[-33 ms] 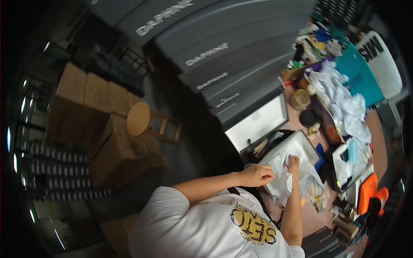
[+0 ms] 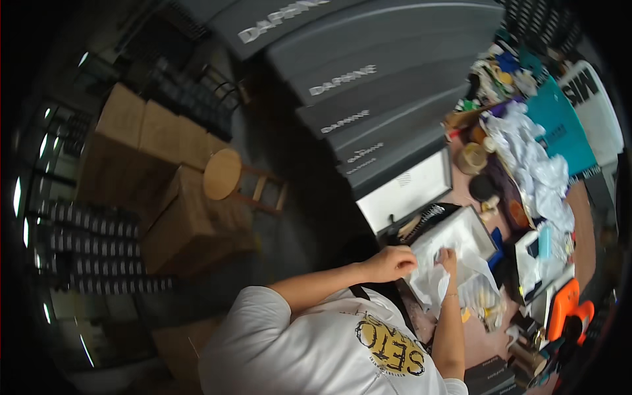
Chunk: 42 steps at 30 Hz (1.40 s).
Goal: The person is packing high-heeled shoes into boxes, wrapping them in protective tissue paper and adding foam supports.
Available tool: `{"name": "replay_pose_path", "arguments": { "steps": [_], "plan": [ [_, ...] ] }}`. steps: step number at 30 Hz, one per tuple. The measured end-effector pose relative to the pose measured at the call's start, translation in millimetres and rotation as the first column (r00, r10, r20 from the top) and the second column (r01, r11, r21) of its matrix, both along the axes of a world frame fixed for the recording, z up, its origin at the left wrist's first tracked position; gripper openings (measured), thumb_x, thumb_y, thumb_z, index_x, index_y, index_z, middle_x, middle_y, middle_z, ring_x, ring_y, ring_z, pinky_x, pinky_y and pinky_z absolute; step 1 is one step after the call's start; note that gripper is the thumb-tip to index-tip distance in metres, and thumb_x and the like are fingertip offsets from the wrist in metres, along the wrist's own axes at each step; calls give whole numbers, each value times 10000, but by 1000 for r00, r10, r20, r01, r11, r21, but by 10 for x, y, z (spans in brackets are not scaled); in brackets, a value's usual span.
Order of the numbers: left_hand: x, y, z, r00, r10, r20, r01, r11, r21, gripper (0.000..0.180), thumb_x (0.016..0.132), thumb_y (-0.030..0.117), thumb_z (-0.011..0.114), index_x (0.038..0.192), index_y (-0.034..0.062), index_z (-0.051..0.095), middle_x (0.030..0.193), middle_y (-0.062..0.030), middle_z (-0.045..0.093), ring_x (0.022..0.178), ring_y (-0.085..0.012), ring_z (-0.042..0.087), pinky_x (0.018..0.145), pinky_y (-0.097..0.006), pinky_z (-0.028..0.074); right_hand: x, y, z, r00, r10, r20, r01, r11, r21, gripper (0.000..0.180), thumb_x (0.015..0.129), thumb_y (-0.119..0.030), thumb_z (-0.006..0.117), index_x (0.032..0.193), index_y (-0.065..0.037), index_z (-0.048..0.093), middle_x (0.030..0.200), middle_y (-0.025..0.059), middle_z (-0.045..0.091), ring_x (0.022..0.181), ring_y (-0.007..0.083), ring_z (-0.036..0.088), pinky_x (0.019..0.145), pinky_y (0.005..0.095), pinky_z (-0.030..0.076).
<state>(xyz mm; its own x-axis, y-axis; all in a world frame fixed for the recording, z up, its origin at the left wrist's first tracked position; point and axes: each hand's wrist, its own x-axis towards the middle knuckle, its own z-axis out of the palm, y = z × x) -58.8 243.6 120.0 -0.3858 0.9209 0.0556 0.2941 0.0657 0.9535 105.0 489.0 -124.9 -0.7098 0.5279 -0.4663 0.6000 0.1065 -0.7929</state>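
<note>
Hands are gripping: our left hand point(image 2: 390, 263) and right hand point(image 2: 448, 258) are pinching white plastic wrap point(image 2: 440, 273), its contents staying hidden.

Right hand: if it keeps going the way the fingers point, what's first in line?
The right hand already touches the white plastic wrap. Straight on, likely the open white box under it; depth is unclear.

I am looking at a dark floor point(image 2: 296, 217) where a round wooden stool point(image 2: 224, 174) is standing beside stacked cardboard boxes point(image 2: 151, 164). Long grey cartons point(image 2: 368, 79) are lying stacked along the cluttered worktable point(image 2: 582, 237).
</note>
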Motion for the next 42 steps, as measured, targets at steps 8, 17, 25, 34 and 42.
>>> {"name": "replay_pose_path", "arguments": {
  "steps": [8,17,25,34,42],
  "plan": [
    [-914,-3124,-1827,-204,940,273,-754,27,-656,382,830,76,643,1178,80,483,784,-65,553,549,-143,536,431,-288,451,-23,-138,355,904,389,177,-421,743,521,407,827,-117,576,1221,-31,516,1202,250,535,1092,387,523,959,410,422],
    [-2902,-6549,-3863,-317,919,234,-775,-109,-623,729,815,442,664,1375,95,350,1388,-127,425,1073,-263,534,785,-454,477,-492,-698,2273,863,272,425,-404,876,261,709,915,-390,589,1451,-29,298,1495,217,296,1386,344,287,1132,386,237],
    [-3813,-6290,-3125,-592,451,667,-782,-121,-612,674,935,294,602,1450,16,265,1460,-205,246,1317,-339,331,1063,-419,397,-268,-1122,1821,779,27,626,-423,760,493,683,752,-146,666,1378,-32,419,1331,298,464,1331,390,359,1092,403,323],
    [-3749,-6410,-3703,-583,336,740,-812,-214,-543,460,964,271,542,1298,-31,447,1242,-169,522,1129,-298,525,996,-460,482,-152,-1221,1567,780,51,624,-463,717,521,546,731,-74,588,1264,20,519,1178,262,573,1155,389,515,997,419,411],
    [-2229,-5600,-3690,-615,314,724,-783,-134,-607,471,961,356,527,1291,26,468,1235,-134,549,1115,-277,543,973,-448,498,-251,-1242,1738,831,177,528,-449,774,447,494,767,-80,596,1233,64,520,1127,270,589,1096,396,552,944,439,442]
  ]
}}
